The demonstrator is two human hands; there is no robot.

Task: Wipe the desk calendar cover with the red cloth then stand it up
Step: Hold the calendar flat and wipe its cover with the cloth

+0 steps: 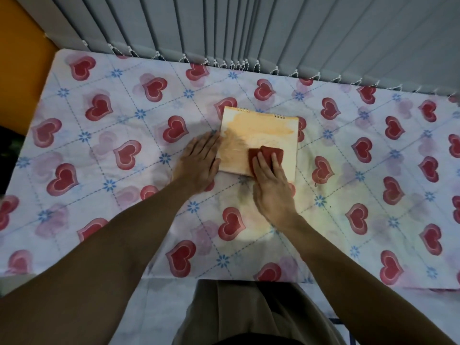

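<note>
Desk calendar (258, 138) lies flat, cover up, mid-desk toward the far edge, spiral binding on the side away from us. Red cloth (267, 153) sits on the near-right part of the cover, pinned under our right hand (270, 185), fingers spread flat and pressing down on the cloth, not clenched around it. Left hand (199, 163) is open, palm down on the desk (99, 150), fingertips against the calendar's left edge, bracing it so it doesn't slide. Hands are apart, one on each side of the near-left corner. Step in hand: wiping, we judge; the calendar isn't stood up yet. How much of the cover is done, can't tell; the cover looks blotchy but that may be print or lighting. Next move likely calls for more strokes across the far and left areas with the left hand holding firm, then dropping the cloth, lifting at the binding and splaying the base so it stands. Heart-print tablecloth (373, 150) is loose fabric, so the calendar may slip. Vertical blinds (249, 28) hang behind the desk.
</note>
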